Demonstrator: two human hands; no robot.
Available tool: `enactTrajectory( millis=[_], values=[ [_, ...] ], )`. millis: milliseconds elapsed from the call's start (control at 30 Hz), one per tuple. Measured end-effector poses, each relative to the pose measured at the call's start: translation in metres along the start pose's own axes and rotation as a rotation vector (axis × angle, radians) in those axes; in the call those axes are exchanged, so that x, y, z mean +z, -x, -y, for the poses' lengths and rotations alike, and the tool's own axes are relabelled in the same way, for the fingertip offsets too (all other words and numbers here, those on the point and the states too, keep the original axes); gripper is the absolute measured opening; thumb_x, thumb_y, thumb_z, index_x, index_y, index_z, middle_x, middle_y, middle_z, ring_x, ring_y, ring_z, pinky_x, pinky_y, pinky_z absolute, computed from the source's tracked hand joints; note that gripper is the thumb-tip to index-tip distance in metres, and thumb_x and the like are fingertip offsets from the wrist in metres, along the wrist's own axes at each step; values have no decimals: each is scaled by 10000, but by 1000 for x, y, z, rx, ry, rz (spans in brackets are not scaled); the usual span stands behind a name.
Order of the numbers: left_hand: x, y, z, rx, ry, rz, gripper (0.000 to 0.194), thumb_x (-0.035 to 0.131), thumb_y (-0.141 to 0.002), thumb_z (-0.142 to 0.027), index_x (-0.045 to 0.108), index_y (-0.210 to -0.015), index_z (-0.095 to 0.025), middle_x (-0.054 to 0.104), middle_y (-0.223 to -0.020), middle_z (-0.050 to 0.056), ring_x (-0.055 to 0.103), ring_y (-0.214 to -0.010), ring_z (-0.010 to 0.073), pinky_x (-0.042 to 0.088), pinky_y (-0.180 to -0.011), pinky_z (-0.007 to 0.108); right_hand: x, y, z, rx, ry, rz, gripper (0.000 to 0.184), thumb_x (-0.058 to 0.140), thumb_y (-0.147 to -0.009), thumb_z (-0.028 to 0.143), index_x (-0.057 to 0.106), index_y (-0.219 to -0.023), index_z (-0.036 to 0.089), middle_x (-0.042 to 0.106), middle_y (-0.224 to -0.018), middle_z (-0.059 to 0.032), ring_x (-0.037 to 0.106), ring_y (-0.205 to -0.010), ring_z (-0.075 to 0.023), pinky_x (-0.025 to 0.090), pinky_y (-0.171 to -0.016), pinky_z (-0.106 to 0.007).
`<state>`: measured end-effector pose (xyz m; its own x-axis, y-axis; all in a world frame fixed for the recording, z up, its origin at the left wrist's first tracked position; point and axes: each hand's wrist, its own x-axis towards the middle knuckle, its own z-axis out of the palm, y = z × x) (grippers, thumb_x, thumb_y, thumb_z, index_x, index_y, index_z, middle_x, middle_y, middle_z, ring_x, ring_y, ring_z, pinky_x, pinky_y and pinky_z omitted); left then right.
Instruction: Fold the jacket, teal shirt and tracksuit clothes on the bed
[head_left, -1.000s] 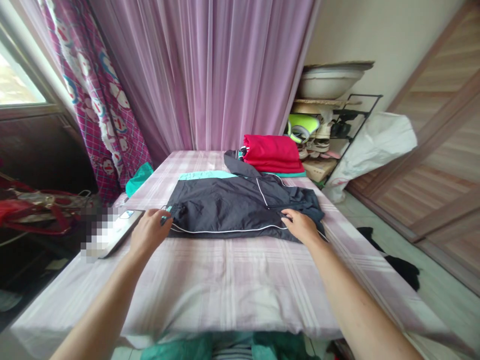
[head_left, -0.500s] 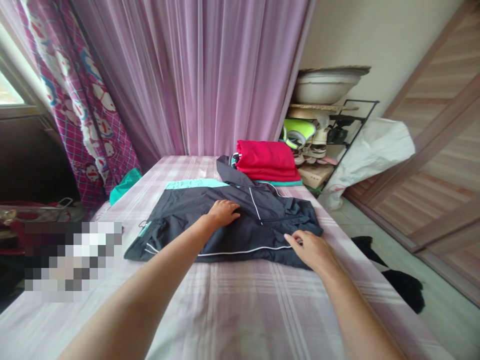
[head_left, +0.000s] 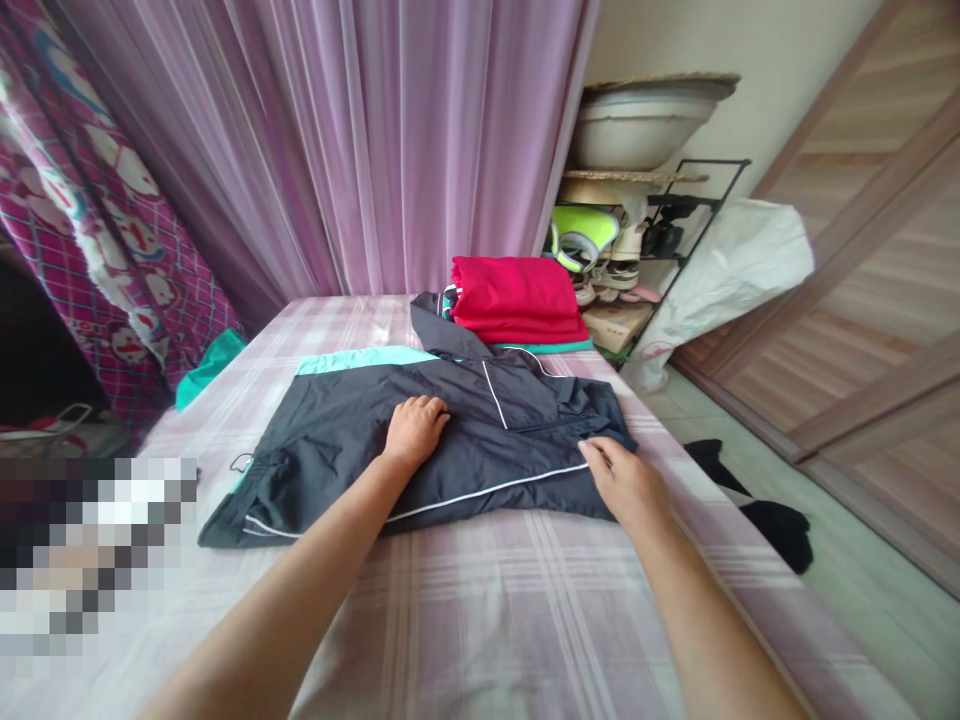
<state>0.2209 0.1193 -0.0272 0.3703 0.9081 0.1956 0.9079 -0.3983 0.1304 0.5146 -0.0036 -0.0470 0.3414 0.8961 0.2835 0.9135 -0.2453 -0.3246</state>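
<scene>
A dark jacket [head_left: 330, 420] with white piping and a turquoise strip lies folded on the checked bed sheet [head_left: 480, 600]. Its collar end points toward a pile of folded clothes. My left hand [head_left: 416, 432] rests on the middle of the jacket, palm down, with its fingers laid over the cloth. At the jacket's near right edge, my right hand [head_left: 626, 478] has thumb and fingers closed on the dark fabric, by the end of the white piping. The fingertips of that hand are partly hidden.
Behind the jacket sits a folded red garment [head_left: 517, 300] on a turquoise one. A shoe rack [head_left: 694, 235] with basins on top stands past the bed's right side, beside a white bag [head_left: 735, 280]. Black cloth [head_left: 772, 530] lies on the floor. Purple curtains [head_left: 420, 140] hang behind.
The view has shifted, so the bed and jacket appear farther left. My left hand's fingers lie closer together than before. My right hand stays at the jacket's right edge.
</scene>
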Motion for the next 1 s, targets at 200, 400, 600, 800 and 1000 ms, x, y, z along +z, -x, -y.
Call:
enactTrajectory(
  millis=[200, 400, 600, 800, 1000],
  values=[
    [-11, 33, 4, 169, 84, -77, 411, 410, -996, -422, 568, -1337, -256, 567, -1433, 81, 498, -1328, 249, 343, -1141, 469, -1, -5, 1, -209, 49, 73, 351, 494, -930, 504, 737, -1028, 270, 781, -891, -49, 708, -794, -215, 433, -639, -267],
    [-5, 78, 1, 317, 49, 100, 629, 337, -975, -594, 394, -1507, -264, 406, -1572, 81, 333, -1463, 280, 235, -1200, 520, -9, -18, 7, -176, 104, -42, 393, 409, -978, 438, 738, -1085, 250, 776, -982, -80, 709, -877, -226, 447, -694, -270],
    [-3, 85, -1, 261, 29, 139, 667, 336, -964, -621, 336, -1534, -275, 371, -1592, 76, 308, -1475, 283, 225, -1200, 534, -4, -26, 30, -166, 323, 211, 441, 319, -1017, 451, 697, -1109, 242, 759, -1018, -95, 705, -793, -225, 441, -650, -300],
    [-7, 88, -3, 237, 32, 126, 680, 374, -946, -639, 356, -1525, -284, 392, -1579, 95, 329, -1463, 297, 228, -1189, 561, -12, -18, 33, -163, 230, 61, 422, 346, -1013, 403, 663, -1203, 200, 724, -1134, -115, 683, -934, -224, 465, -767, -311],
    [-7, 91, -2, 231, 22, 111, 672, 384, -943, -639, 356, -1522, -299, 392, -1579, 86, 343, -1457, 288, 246, -1185, 553, -4, 11, 65, -406, -1, -146, 439, 342, -1003, 351, 646, -1270, 179, 641, -1322, -137, 583, -1200, -247, 425, -999, -376]
  ],
)
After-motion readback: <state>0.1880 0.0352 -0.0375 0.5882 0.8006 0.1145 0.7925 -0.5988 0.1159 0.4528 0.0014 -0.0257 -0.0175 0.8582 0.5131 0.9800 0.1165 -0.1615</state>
